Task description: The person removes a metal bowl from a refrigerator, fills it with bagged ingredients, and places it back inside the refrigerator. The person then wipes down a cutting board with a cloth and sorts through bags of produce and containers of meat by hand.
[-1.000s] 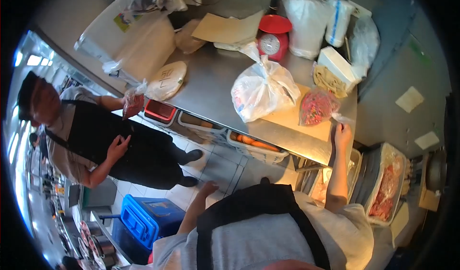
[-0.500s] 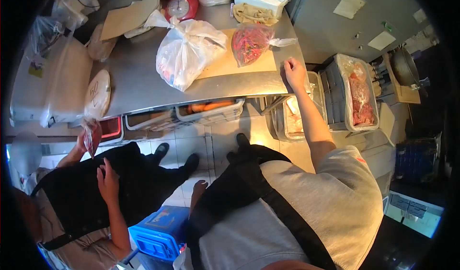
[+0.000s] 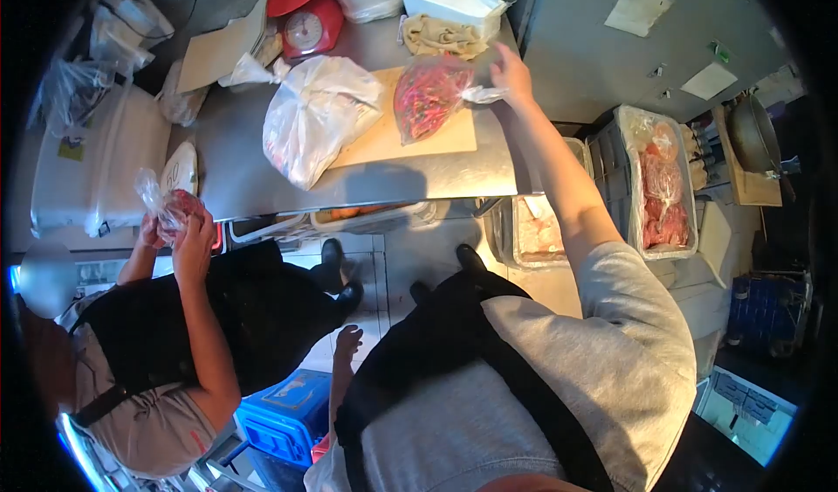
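Observation:
My right hand (image 3: 513,77) reaches over the right end of the steel counter (image 3: 236,156), fingers apart and nothing in them. It is nearest to the tied, twisted neck of a clear bag of red and green chillies (image 3: 429,99) and a crumpled beige cloth (image 3: 443,36). The chilli bag lies on a tan board (image 3: 445,138), beside a larger knotted white plastic bag (image 3: 319,116). Low by my left side hangs my left hand (image 3: 348,342), loosely open with nothing in it.
A person on the left holds a clear bag of red meat (image 3: 182,211) in both hands. A red scale (image 3: 305,29) stands at the back. Trays of bagged meat (image 3: 661,191) stand right of the counter. A blue lidded box (image 3: 284,413) sits low at left.
My right hand has moved up the counter from its near right corner, its fingers extending from a curl. The other person has raised the meat bag and brought both hands onto it.

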The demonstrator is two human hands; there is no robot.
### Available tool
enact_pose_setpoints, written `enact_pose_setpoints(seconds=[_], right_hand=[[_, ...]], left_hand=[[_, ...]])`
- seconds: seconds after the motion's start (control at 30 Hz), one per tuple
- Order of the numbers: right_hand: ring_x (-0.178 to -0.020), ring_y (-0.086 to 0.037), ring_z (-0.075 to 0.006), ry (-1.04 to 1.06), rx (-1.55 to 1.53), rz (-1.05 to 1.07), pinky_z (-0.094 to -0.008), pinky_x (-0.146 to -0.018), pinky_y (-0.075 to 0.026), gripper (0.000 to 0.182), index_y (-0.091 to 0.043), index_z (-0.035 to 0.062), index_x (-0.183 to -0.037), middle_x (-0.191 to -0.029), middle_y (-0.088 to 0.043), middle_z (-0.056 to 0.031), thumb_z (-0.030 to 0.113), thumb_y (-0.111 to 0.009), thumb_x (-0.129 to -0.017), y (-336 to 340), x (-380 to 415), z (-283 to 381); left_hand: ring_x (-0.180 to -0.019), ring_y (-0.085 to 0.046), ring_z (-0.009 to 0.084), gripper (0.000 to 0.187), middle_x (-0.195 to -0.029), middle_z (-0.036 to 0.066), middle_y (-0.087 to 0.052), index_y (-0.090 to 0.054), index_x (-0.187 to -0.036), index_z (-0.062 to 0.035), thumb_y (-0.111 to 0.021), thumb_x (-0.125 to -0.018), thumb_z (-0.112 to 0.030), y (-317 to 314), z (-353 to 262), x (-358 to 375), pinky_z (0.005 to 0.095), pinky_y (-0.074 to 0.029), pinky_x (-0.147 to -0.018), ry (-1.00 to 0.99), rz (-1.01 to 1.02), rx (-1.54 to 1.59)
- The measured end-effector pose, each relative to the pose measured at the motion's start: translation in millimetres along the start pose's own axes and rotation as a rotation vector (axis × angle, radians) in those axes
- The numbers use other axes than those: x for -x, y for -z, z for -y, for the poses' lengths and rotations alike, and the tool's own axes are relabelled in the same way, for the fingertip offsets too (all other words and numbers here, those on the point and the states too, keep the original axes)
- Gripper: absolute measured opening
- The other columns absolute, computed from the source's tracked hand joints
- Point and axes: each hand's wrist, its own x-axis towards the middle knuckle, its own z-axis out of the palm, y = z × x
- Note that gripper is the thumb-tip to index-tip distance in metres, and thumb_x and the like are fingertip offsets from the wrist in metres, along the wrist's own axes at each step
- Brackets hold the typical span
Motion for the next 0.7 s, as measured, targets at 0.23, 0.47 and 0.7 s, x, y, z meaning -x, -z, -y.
enact_pose_setpoints(seconds=[0.23, 0.47, 0.7], right_hand=[[-0.090, -0.055, -0.0304, 0.203, 0.288, 0.251, -0.0406, -0.073, -0.045, 0.031, -0.051, 0.0172, -0.108, -0.099, -0.056, -0.0130, 0.021, -0.055, -0.077, -28, -53, 0], [-0.083, -0.056, -0.0350, 0.178, 0.267, 0.493, -0.0424, -0.072, -0.044, 0.018, -0.057, 0.0092, -0.092, -0.086, -0.059, -0.0190, 0.016, -0.049, -0.078, -24, -55, -12], [-0.102, -0.047, -0.0331, 0.267, 0.075, 0.083, -0.0386, -0.089, -0.037, 0.049, -0.046, 0.0086, -0.117, -0.109, -0.051, -0.0177, 0.004, -0.052, -0.069, 71, 57, -58]], left_hand=[[-0.088, -0.057, 0.0305, 0.028, -0.087, 0.015, -0.061, -0.058, -0.092, -0.0049, -0.057, -0.077, -0.028, -69, -60, -34, 0.0382, -0.045, -0.074, -0.303, -0.168, -0.091], [-0.095, -0.055, 0.0306, 0.037, -0.103, 0.015, -0.058, -0.054, -0.107, -0.0047, -0.056, -0.077, -0.027, -84, -117, 14, 0.0359, -0.044, -0.081, -0.310, -0.098, -0.032], [-0.100, -0.053, 0.0298, 0.039, -0.106, 0.017, -0.057, -0.056, -0.104, -0.0030, -0.057, -0.076, -0.030, -144, 18, 31, 0.0362, -0.042, -0.085, -0.140, -0.019, -0.157]])
